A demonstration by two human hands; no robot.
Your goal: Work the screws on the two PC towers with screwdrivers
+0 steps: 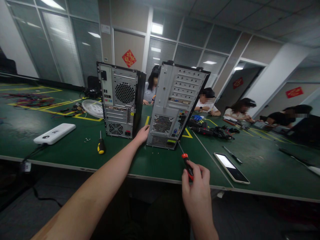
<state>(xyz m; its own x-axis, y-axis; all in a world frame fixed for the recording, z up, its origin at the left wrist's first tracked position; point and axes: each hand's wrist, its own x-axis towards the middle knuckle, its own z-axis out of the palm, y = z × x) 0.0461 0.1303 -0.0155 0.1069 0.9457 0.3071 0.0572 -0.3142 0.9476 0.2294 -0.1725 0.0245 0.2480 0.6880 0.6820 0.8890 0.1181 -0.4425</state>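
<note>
**Tall grey metal computer tower (165, 104), rear view**

Nearest, the right hand (197, 182) has its fingers clamped on a red-and-black screwdriver (186, 160), its shaft ending just beside the tower's lower right corner. The tower stands upright on a green table (160, 166); probably heavy and stiff, it suits a hold by both sides. The left hand (142, 135) meets its left side, finger closure hidden. Its yellow-green label (171, 142) is illegible; beyond, left, a red diamond-shaped sign (129, 58) bears blurred characters.

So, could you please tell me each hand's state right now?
Left hand: beside the taller computer tower, fingertips hidden; open or closed cannot be told.
Right hand: closed, holding the red-and-black screwdriver.
</note>
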